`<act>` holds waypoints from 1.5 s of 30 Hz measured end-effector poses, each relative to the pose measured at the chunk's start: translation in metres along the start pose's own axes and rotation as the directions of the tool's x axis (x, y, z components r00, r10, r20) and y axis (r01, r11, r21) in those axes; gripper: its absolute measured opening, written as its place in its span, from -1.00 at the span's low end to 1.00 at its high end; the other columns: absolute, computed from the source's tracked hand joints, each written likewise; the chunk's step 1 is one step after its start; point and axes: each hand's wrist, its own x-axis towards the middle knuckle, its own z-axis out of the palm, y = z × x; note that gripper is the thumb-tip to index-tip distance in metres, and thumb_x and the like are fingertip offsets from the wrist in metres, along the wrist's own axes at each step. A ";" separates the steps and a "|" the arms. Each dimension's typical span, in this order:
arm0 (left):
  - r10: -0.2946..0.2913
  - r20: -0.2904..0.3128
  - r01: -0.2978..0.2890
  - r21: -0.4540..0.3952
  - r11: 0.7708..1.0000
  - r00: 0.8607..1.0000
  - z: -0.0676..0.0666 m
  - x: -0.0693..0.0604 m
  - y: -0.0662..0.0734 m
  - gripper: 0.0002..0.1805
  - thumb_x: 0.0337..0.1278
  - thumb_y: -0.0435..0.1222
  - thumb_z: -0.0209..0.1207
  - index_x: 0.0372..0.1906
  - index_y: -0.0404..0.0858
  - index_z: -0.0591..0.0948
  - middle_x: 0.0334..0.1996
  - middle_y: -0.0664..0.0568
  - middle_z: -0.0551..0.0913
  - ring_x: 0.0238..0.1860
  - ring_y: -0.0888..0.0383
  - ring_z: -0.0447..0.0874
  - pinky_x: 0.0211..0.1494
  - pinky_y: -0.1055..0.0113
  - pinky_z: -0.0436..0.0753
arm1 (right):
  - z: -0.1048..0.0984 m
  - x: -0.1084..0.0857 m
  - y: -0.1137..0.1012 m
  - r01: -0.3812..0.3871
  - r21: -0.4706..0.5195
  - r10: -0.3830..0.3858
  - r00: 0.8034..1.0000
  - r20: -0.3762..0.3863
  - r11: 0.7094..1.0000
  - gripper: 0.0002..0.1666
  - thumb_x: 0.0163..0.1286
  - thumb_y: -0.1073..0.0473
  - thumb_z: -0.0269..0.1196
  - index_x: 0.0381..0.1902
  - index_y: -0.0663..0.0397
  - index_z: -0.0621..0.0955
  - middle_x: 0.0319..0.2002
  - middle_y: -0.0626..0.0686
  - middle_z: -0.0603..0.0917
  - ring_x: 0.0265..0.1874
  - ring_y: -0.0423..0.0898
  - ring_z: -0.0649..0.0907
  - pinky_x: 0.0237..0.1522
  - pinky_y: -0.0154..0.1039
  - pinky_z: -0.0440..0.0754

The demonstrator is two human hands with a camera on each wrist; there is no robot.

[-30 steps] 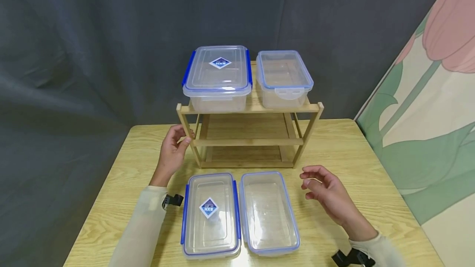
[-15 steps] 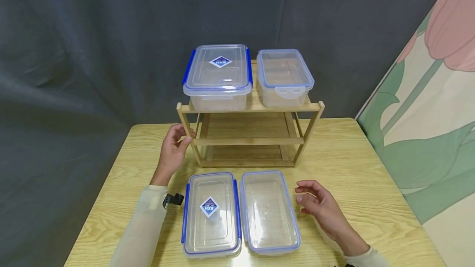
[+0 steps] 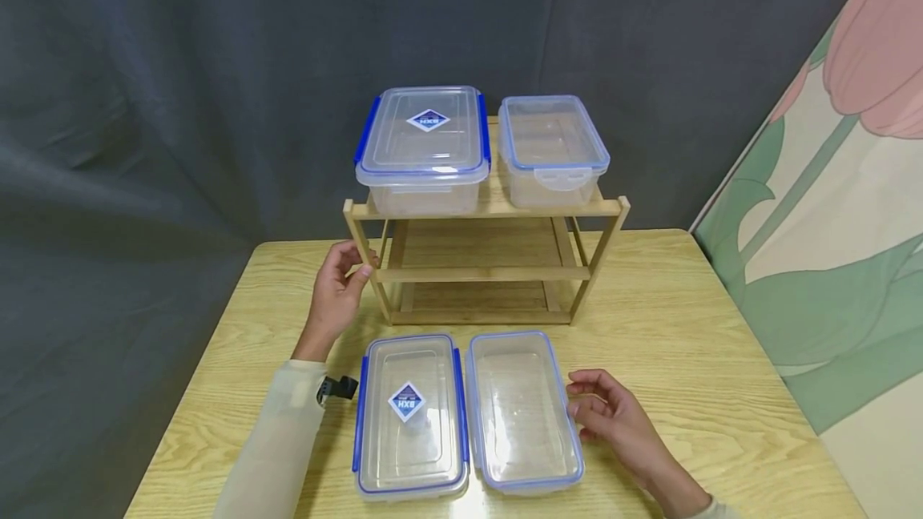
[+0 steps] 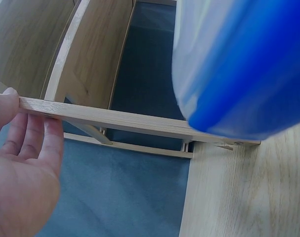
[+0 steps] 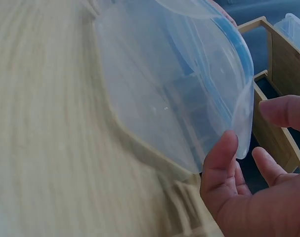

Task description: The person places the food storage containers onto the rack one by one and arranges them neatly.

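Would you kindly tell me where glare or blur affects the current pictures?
Head view: white glare on the front right box; left wrist view: the nearby blue edge is out of focus, the rack sharper; right wrist view: the table looks smeared, its grain indistinct.

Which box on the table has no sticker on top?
The right box, with the pale blue rim. Beside it, the left box has a diamond sticker and darker blue sides.

Both hands (image 3: 334,292) (image 3: 616,420) well apart, fingers (image 4: 52,144) curved
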 end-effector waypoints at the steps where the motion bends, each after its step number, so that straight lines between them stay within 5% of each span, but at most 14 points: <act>1: -0.001 0.001 0.001 0.002 1.000 1.000 0.000 0.000 0.000 -0.62 0.50 -0.59 0.07 0.32 -0.54 0.42 0.08 -0.44 0.61 0.08 0.21 0.67 0.16 0.55 0.66 | 0.001 -0.001 0.001 -0.008 0.002 0.008 1.000 0.003 1.000 -0.42 0.46 0.36 0.30 0.34 0.36 0.37 0.08 0.10 0.56 -0.17 -0.20 0.73 -0.31 -0.22 0.76; 14: 0.000 -0.017 0.000 -0.004 1.000 1.000 0.002 -0.001 0.001 -0.64 0.50 -0.58 0.08 0.30 -0.49 0.45 0.06 -0.43 0.61 0.07 0.21 0.68 0.16 0.53 0.67 | 0.004 -0.007 0.007 0.017 0.040 -0.020 0.996 0.087 0.999 -0.11 0.40 0.42 0.35 0.58 0.29 0.21 0.12 0.18 0.50 -0.24 -0.23 0.70 -0.33 -0.35 0.74; 28: 0.010 -0.017 -0.010 -0.006 1.000 1.000 0.002 -0.001 -0.001 -0.65 0.51 -0.56 0.09 0.29 -0.47 0.46 0.05 -0.39 0.61 0.07 0.19 0.68 0.16 0.52 0.68 | -0.004 -0.008 0.008 0.017 0.156 -0.054 0.970 0.237 0.988 -0.10 0.51 0.44 0.21 0.67 0.17 0.08 0.12 0.16 0.46 -0.09 -0.12 0.79 -0.18 -0.21 0.84; 45: 0.010 -0.012 -0.011 -0.010 1.000 1.000 0.001 -0.001 -0.002 -0.63 0.51 -0.57 0.07 0.31 -0.56 0.42 0.05 -0.44 0.60 0.06 0.19 0.67 0.15 0.54 0.67 | -0.011 -0.005 0.013 0.039 0.285 -0.121 0.953 0.276 0.958 -0.14 0.49 0.54 0.13 0.65 0.07 0.16 0.10 0.09 0.56 -0.05 -0.07 0.79 -0.10 -0.08 0.84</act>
